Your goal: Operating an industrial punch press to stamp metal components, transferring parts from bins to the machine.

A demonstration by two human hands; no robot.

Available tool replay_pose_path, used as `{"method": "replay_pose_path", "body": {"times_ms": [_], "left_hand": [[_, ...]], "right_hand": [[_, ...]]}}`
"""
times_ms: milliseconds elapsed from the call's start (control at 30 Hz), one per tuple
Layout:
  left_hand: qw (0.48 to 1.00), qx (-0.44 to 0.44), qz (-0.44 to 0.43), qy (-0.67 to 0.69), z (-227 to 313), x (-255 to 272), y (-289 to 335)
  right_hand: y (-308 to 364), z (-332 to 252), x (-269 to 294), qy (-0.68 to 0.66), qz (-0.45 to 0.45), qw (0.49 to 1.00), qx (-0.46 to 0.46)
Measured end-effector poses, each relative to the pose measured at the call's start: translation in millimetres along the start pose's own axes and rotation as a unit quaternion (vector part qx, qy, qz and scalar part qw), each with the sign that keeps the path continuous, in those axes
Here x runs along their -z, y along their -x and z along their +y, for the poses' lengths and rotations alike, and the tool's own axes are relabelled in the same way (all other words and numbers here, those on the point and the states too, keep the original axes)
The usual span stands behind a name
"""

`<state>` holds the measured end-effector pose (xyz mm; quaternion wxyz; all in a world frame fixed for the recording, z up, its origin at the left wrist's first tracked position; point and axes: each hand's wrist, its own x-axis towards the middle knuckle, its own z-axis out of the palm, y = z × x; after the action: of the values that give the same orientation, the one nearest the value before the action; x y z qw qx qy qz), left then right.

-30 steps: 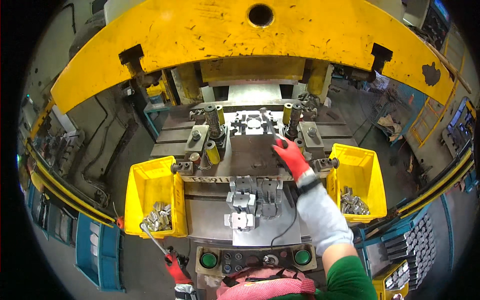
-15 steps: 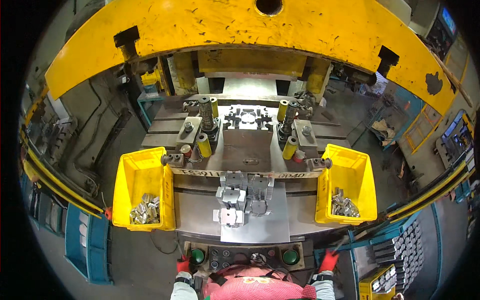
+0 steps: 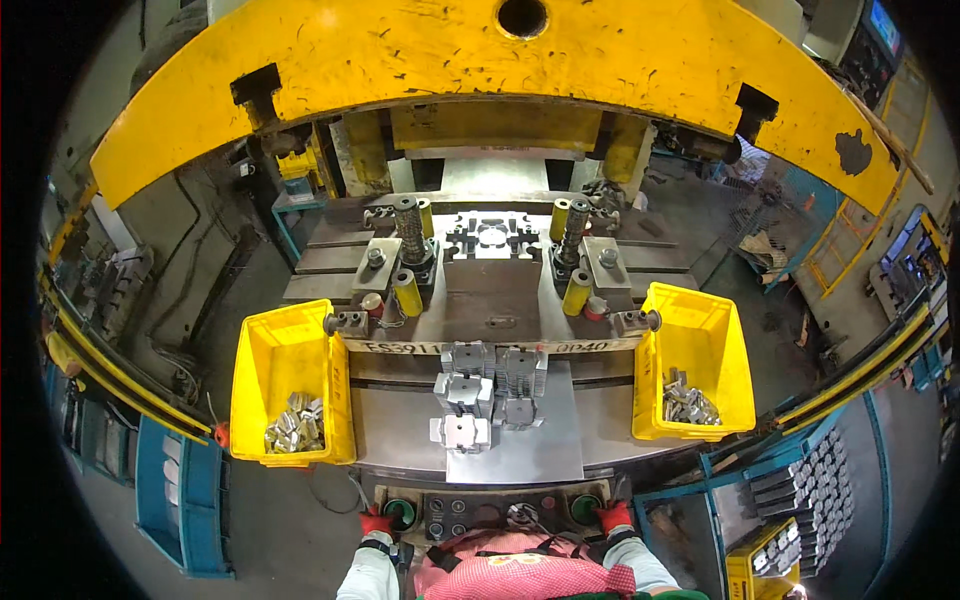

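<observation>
My left hand [image 3: 375, 521], in a red glove, is at the left green push button [image 3: 402, 515] of the control panel. My right hand [image 3: 613, 517], also red-gloved, is at the right green push button [image 3: 584, 510] and partly overlaps it. A thin grey rod-like tool [image 3: 358, 491] sticks up from my left hand, and a similar grey rod-like tool [image 3: 623, 488] from my right; their exact kind is too small to tell. Whether the buttons are pressed is not visible. Beyond the panel, several stacks of grey metal parts [image 3: 465, 390] stand on a bright metal sheet [image 3: 530, 455].
A flat metal part [image 3: 492, 236] lies on the press die between guide posts [image 3: 410, 230]. Overhead spans the yellow press ram [image 3: 420, 50]. Yellow bins with metal pieces stand left [image 3: 342, 400] and right [image 3: 735, 370]. At lower right, metal parts [image 3: 810, 495] lie in rows.
My right hand has moved left and inward to the right green button, its tool with it. My left hand has shifted slightly right against the left button. The view has tilted slightly.
</observation>
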<state>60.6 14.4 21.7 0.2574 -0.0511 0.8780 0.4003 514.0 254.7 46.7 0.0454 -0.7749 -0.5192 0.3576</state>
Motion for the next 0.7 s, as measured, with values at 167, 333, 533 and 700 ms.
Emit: {"method": "replay_pose_path", "body": {"times_ms": [167,333,533,700], "left_hand": [[0.998,-0.004,-0.026,-0.062,-17,3,-22],[0.997,0.007,-0.034,-0.071,-28,-9,-37],[0.996,-0.008,-0.048,0.068,-36,3,-36],[0.994,0.034,-0.095,-0.037,16,0,-12]], "right_hand": [[6,-5,6,-0.009,-0.003,1.000,0.008],[5,1,5,-0.023,0.010,1.000,0.006],[6,-6,-3,-0.019,0.052,0.998,0.017],[-15,22,-11,-0.071,0.035,0.997,0.003]]}}
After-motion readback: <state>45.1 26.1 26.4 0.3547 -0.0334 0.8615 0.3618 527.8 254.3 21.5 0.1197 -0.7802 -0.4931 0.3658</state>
